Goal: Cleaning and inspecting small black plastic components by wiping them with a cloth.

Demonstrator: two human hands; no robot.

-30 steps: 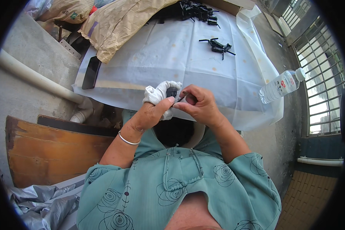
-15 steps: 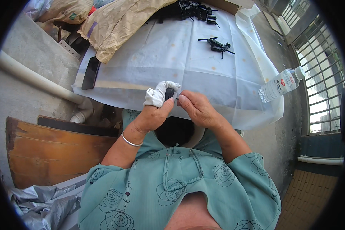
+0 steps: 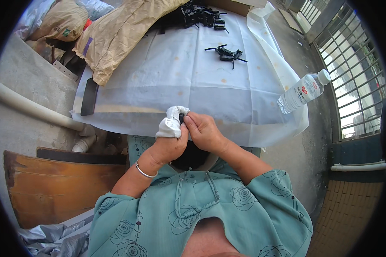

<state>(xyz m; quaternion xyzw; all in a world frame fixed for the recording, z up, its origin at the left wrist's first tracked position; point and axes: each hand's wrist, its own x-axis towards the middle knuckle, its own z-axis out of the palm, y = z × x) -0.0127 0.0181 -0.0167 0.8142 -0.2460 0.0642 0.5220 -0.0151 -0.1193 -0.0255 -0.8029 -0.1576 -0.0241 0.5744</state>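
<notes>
My left hand (image 3: 171, 145) has a white cloth (image 3: 170, 125) wrapped over its fingers. Between those fingers and the thumb sits a small black piece (image 3: 181, 118), mostly covered; its kind does not show. My right hand (image 3: 205, 132) is closed in a pinch against that piece, thumb touching the left thumb. Both hands meet at the near edge of a table spread with a white plastic sheet (image 3: 158, 96). Farther back on the sheet lie a few black pieces with thin protruding strips (image 3: 225, 54), with a larger heap of similar black pieces (image 3: 201, 17) behind them.
A clear water bottle (image 3: 302, 92) with a white cap stands toward the table's right edge. A dark flat slab (image 3: 89, 97) and a crumpled brown paper bag (image 3: 120, 38) are at the left. A carton (image 3: 231, 6) sits at the back. Left of my legs is a wooden board (image 3: 64, 184).
My right hand has closed in on the left, and the black piece is now more covered. Both hands sit lower, nearer my body. The whole view has shifted slightly.
</notes>
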